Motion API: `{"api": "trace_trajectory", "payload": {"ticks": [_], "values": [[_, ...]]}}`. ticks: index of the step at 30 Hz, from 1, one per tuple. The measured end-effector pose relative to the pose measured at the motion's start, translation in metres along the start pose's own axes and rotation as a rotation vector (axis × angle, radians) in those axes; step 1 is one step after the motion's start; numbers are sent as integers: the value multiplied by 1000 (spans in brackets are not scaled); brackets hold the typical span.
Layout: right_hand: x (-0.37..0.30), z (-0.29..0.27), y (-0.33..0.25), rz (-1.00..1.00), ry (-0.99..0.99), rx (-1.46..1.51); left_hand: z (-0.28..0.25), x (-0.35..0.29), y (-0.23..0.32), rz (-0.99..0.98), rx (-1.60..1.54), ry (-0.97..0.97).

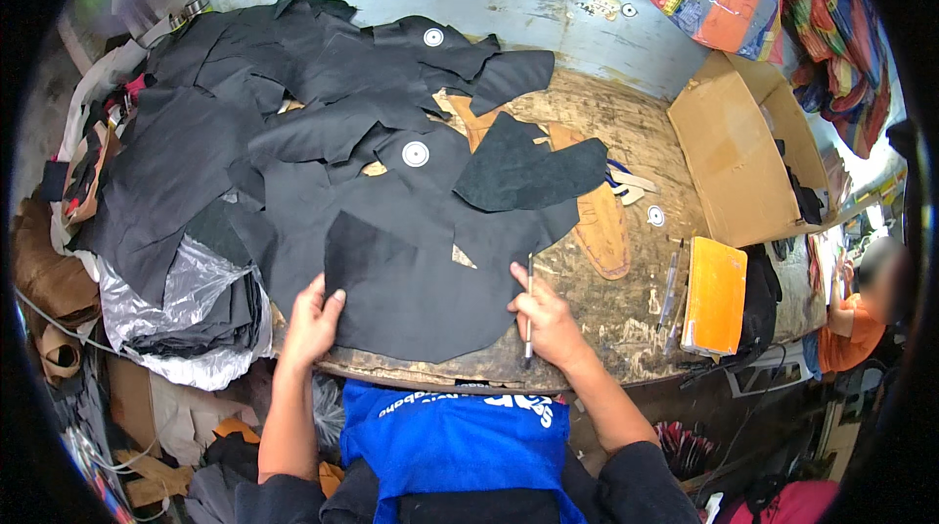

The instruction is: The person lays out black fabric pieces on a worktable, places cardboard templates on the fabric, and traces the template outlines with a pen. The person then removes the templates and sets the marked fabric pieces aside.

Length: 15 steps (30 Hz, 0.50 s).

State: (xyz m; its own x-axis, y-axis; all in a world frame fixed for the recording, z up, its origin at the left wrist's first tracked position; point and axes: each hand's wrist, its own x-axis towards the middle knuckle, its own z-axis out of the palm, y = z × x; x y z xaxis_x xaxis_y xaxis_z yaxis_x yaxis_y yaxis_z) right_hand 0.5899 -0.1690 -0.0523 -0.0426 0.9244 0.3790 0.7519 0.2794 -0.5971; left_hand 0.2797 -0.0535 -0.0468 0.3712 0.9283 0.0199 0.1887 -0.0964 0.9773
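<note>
A black leather piece (421,299) with a rounded near edge lies in front of me over other black leather. My left hand (311,320) pinches its left edge, thumb on top and fingers partly hidden. At its right edge is my right hand (550,323), with a slim silver pen (529,318) held upright in the fingers. Those same fingers meet the leather's edge; how firmly they grip it cannot be seen. A darker, rough-faced leather piece (528,164) lies beyond, on top of the spread hides (186,152).
Tan pattern pieces (599,230) lie on the worn wooden table (636,133). To the right are an orange book (714,296), pens (671,281) and an open cardboard box (729,172). A plastic bag (156,304) of black pieces sits left. A person in orange (849,333) is far right.
</note>
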Motion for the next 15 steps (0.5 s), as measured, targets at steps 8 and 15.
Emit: {"api": "trace_trajectory", "payload": {"ticks": [8, 15], "values": [[68, 5, 72, -35, 115, -149, 31, 70, -11, 142, 386, 221], [118, -22, 58, 355, 12, -381, 31, 85, -13, 263, 265, 220]]}}
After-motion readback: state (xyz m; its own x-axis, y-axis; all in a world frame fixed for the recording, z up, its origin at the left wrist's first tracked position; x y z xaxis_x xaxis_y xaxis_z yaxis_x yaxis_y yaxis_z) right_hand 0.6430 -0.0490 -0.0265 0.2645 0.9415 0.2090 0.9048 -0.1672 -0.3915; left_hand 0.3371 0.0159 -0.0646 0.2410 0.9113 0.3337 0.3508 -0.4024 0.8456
